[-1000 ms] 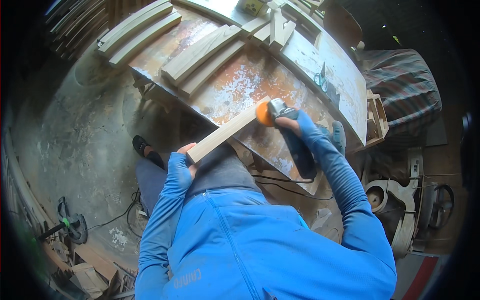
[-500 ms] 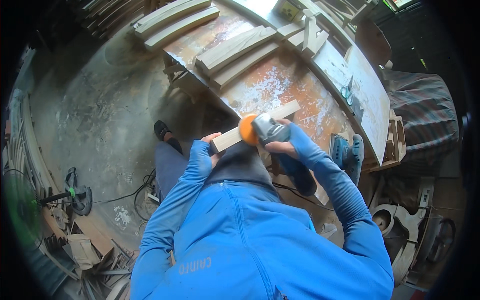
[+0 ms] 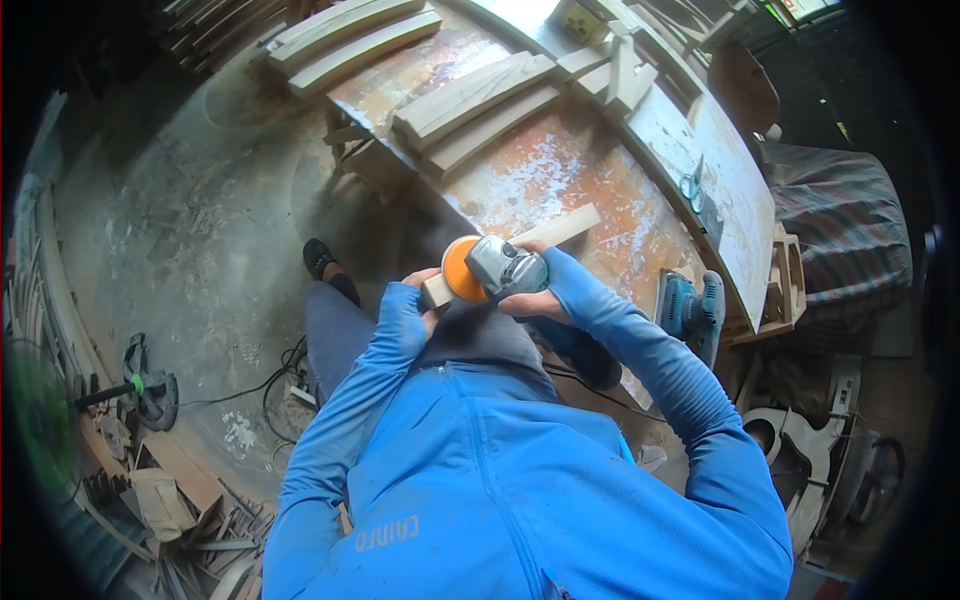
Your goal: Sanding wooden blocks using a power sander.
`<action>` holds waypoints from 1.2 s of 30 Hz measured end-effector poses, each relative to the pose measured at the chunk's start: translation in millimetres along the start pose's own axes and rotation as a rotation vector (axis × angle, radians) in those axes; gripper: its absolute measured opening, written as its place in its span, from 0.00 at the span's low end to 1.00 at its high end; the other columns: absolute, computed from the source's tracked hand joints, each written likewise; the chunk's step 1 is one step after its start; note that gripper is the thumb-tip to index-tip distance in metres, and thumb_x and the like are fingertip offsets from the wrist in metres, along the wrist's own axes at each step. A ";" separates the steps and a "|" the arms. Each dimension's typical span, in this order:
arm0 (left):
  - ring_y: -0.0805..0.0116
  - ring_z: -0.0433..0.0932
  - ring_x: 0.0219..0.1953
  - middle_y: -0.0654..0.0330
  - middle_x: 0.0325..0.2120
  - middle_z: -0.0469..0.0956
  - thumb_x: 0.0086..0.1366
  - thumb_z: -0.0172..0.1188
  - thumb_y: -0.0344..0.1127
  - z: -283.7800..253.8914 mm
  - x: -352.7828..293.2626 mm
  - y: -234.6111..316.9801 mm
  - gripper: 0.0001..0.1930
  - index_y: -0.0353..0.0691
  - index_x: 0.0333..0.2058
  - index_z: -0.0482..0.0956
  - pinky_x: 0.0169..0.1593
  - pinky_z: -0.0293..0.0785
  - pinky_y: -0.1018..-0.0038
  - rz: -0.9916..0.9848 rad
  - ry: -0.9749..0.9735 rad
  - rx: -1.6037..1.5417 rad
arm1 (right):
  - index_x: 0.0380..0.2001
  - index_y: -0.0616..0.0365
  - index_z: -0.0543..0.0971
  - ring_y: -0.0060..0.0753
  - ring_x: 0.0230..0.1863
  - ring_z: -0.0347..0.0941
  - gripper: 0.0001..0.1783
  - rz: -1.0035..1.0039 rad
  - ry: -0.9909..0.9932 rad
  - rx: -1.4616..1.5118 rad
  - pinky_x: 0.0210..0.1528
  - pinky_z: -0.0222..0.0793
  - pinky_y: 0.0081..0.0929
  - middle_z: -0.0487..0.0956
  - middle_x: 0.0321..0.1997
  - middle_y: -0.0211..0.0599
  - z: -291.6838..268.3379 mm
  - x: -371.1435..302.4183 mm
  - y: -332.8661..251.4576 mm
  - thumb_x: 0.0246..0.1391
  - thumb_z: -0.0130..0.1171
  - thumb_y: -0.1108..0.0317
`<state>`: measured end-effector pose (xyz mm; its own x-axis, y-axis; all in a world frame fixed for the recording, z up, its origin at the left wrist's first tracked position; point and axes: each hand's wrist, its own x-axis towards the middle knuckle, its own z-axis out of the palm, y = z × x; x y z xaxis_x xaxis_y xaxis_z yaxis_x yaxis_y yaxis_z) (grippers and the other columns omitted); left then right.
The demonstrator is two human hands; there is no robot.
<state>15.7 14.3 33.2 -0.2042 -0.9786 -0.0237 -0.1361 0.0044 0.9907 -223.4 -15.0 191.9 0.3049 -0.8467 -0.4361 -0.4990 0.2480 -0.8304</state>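
Note:
My left hand [image 3: 420, 296] grips the near end of a pale wooden bar [image 3: 562, 226], whose far end rests on the paint-stained workbench [image 3: 545, 180]. In my right hand [image 3: 537, 292] is an angle grinder [image 3: 505, 266] with a grey metal head and an orange disc [image 3: 459, 269]. The disc lies against the bar close to my left fingers. It covers part of the bar's middle, and the grinder's dark body trails down beneath my right wrist.
A blue electric sander [image 3: 692, 308] sits right of my right forearm. Long wooden pieces [image 3: 470, 98] lie across the bench, and scissors [image 3: 693, 186] lie on the white board. A black power cord [image 3: 270, 395] runs over the floor by wood scraps [image 3: 215, 540].
The grinder and my right hand have slid left along the bar, bringing the orange disc near my left hand. The bar and my left hand stay nearly in place.

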 end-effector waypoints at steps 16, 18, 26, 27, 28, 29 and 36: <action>0.67 0.78 0.46 0.57 0.42 0.80 0.55 0.67 0.17 -14.0 3.8 -3.3 0.26 0.38 0.53 0.73 0.53 0.73 0.73 0.126 -0.038 0.183 | 0.43 0.66 0.79 0.29 0.34 0.79 0.30 0.202 0.390 0.085 0.38 0.75 0.24 0.83 0.35 0.38 -138.1 -11.5 76.2 0.43 0.75 0.55; 0.67 0.78 0.47 0.57 0.42 0.80 0.55 0.67 0.17 -13.8 4.2 -2.4 0.26 0.38 0.53 0.73 0.53 0.72 0.74 0.141 -0.035 0.188 | 0.42 0.65 0.80 0.28 0.30 0.79 0.28 0.235 0.492 0.071 0.34 0.75 0.24 0.83 0.33 0.38 -150.4 -8.6 86.8 0.43 0.74 0.55; 0.53 0.78 0.46 0.49 0.43 0.78 0.49 0.67 0.21 -12.6 -1.8 -2.4 0.28 0.41 0.52 0.76 0.53 0.73 0.66 0.016 -0.066 0.224 | 0.44 0.67 0.78 0.28 0.32 0.79 0.29 0.065 0.462 0.127 0.36 0.77 0.24 0.83 0.33 0.40 -110.6 -27.1 87.7 0.43 0.75 0.58; 0.53 0.78 0.46 0.49 0.43 0.78 0.48 0.67 0.21 -11.2 -1.8 -1.9 0.29 0.41 0.52 0.76 0.53 0.73 0.66 0.009 -0.073 0.215 | 0.49 0.68 0.76 0.28 0.35 0.80 0.35 0.127 0.416 0.138 0.39 0.76 0.24 0.83 0.36 0.41 -97.7 -29.9 81.3 0.41 0.76 0.58; 0.54 0.78 0.47 0.50 0.44 0.78 0.48 0.67 0.21 -13.4 -4.6 -9.8 0.29 0.40 0.53 0.76 0.54 0.73 0.67 0.015 -0.052 0.215 | 0.53 0.68 0.73 0.31 0.39 0.79 0.40 0.128 0.330 0.096 0.43 0.76 0.26 0.82 0.40 0.43 -85.3 -29.9 66.2 0.39 0.77 0.56; 0.54 0.78 0.47 0.50 0.44 0.78 0.48 0.67 0.21 -13.2 -4.1 -9.5 0.29 0.40 0.53 0.76 0.54 0.73 0.67 0.011 -0.070 0.220 | 0.56 0.69 0.71 0.33 0.43 0.79 0.46 0.133 0.252 0.056 0.47 0.75 0.27 0.82 0.44 0.45 -75.2 -30.0 57.1 0.37 0.78 0.54; 0.65 0.79 0.47 0.55 0.43 0.80 0.53 0.67 0.19 -14.6 -0.4 -2.5 0.26 0.36 0.53 0.74 0.54 0.72 0.71 0.064 -0.062 0.205 | 0.58 0.71 0.68 0.38 0.49 0.77 0.53 0.135 0.255 0.068 0.54 0.72 0.29 0.80 0.47 0.49 -79.0 -27.4 78.2 0.34 0.79 0.49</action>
<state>30.3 11.7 32.7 -0.2772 -0.9605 0.0233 -0.3138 0.1135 0.9427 -334.8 -9.6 166.4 0.0210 -0.8926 -0.4503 -0.4629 0.3905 -0.7957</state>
